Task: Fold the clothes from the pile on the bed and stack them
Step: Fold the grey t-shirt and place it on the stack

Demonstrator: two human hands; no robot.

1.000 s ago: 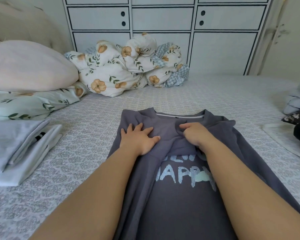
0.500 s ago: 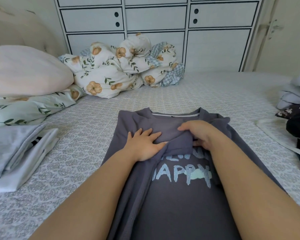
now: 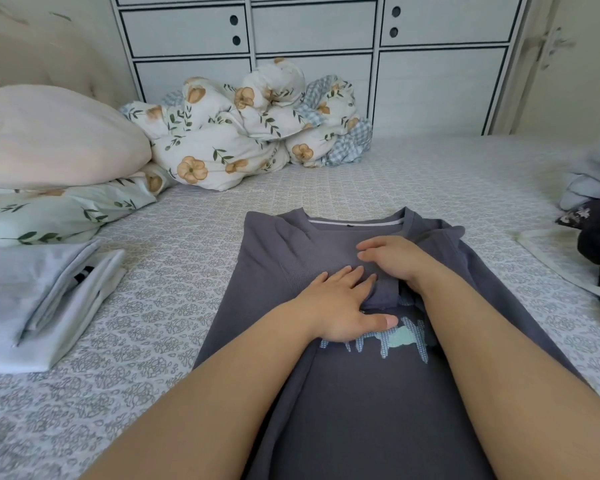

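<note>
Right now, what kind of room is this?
Most likely a bedroom. The grey shirt lies on a bed with a patterned cover, a pillow and a bunched flowery duvet sit at its far side, and white cupboards stand behind.

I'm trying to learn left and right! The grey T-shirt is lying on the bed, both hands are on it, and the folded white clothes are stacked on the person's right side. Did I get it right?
Almost. The head view shows the stack of folded white clothes on the person's left side, not the right. The rest holds: the grey T-shirt lies on the patterned bed, with the left hand and right hand on it.
</note>
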